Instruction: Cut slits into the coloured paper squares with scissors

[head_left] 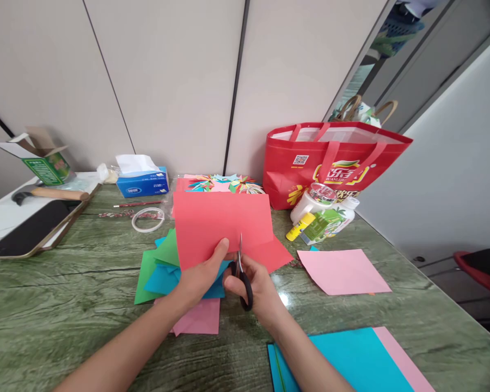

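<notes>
My left hand [209, 268] grips a sheet of red paper [216, 220] by its lower edge, thumb on the near face. The sheet stands raised over the table. In my right hand [255, 283] is a pair of scissors with black handles [247, 294], its blades at the lower edge of the red paper and pointing away from me. Below the sheet lie overlapping green paper [147, 272], blue paper [163, 281] and pink paper [200, 318]. Another piece of red paper [280, 256] shows behind the scissors at the right.
A red shopping bag [286, 174] stands at the back right. Near it are a yellow glue stick [300, 226] and a white mug [306, 204]. A pink sheet [345, 272] lies at the right. A blue tissue box [142, 184], tape ring [136, 222] and phone [28, 228] are left.
</notes>
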A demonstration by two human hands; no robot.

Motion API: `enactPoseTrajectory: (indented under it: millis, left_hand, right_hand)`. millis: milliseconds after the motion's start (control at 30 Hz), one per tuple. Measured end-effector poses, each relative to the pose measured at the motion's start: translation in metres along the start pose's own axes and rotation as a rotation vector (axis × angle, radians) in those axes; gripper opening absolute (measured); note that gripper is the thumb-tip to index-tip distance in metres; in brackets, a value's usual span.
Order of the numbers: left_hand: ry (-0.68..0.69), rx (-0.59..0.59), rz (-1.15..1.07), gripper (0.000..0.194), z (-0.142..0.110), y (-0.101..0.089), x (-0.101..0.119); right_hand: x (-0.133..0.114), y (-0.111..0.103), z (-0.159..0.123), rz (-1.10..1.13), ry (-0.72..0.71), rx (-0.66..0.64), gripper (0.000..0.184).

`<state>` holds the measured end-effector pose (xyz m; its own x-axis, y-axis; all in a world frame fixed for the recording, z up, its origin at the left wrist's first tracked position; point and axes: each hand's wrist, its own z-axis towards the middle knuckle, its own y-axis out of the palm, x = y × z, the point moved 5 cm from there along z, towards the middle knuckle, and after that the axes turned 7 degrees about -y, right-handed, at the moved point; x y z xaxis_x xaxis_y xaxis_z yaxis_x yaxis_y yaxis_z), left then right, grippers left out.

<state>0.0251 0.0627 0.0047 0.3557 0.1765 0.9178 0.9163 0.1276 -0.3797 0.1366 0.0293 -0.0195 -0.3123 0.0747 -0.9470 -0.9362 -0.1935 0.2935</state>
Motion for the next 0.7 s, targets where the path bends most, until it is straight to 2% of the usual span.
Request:
enactPoseTrajectory:
  millis: [333, 700]
  left_hand:
    - [0.0, -0.01, -0.099, 0.021, -0.001, 0.001, 0.004]
    - [-0.016, -0.064, -0.111, 0.033, 0.004, 0.005, -0.009]
  right_hand:
    - [-0.005, -0.002, 0.0, -0.022, -0.036, 0.015, 0.031]
    - [-0.003, -0.003, -0.001, -0.03, -0.043, 0.031, 0.029]
